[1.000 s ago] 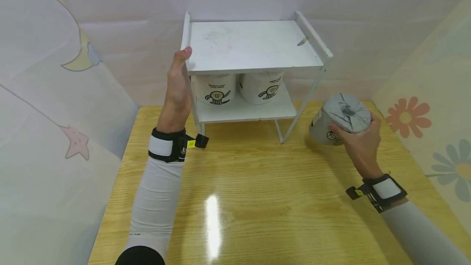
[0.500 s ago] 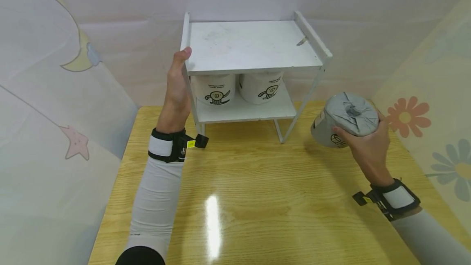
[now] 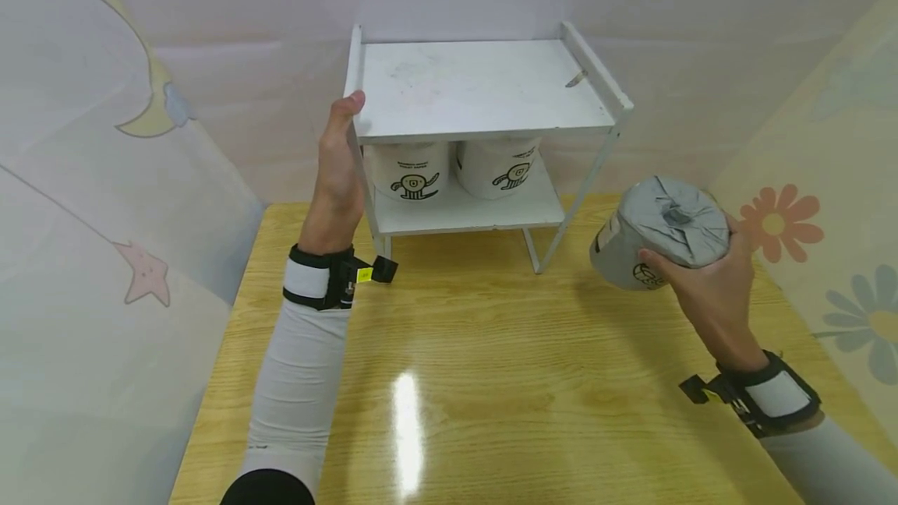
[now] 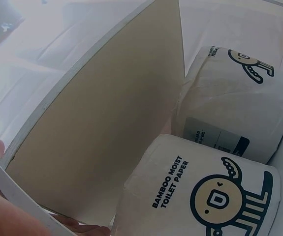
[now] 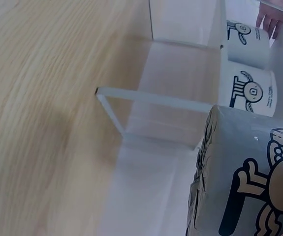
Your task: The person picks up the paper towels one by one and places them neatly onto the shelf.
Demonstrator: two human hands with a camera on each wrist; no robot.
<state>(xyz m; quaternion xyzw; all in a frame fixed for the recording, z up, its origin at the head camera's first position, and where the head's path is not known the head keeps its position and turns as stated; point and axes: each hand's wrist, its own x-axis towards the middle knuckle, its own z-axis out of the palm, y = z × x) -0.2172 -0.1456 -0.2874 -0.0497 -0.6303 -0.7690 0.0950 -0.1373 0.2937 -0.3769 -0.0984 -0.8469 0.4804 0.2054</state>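
Observation:
My left hand (image 3: 338,178) grips the left side of a white two-tier shelf rack (image 3: 477,96), the thumb on its upper rim. In the left wrist view, fingertips (image 4: 89,229) show beneath the top board. My right hand (image 3: 715,298) holds a paper-wrapped toilet roll (image 3: 631,248), tilted and apparently lifted over the table, to the right of the rack. Its printed dog-like figure shows in the right wrist view. Two similar wrapped rolls stand side by side on the lower tier, a left roll (image 3: 412,174) and a right roll (image 3: 496,170), their tops hidden by the upper board.
The rack's thin metal legs (image 3: 536,252) stand on a wood-grain table (image 3: 491,349). A pale cloth backdrop (image 3: 666,61) rises behind and at both sides, with printed flowers on the right. A small mark (image 3: 576,79) lies on the upper board.
My right hand has drawn the toilet roll slightly to the right and toward me, tilting it a little more. The left hand and the rack look the same.

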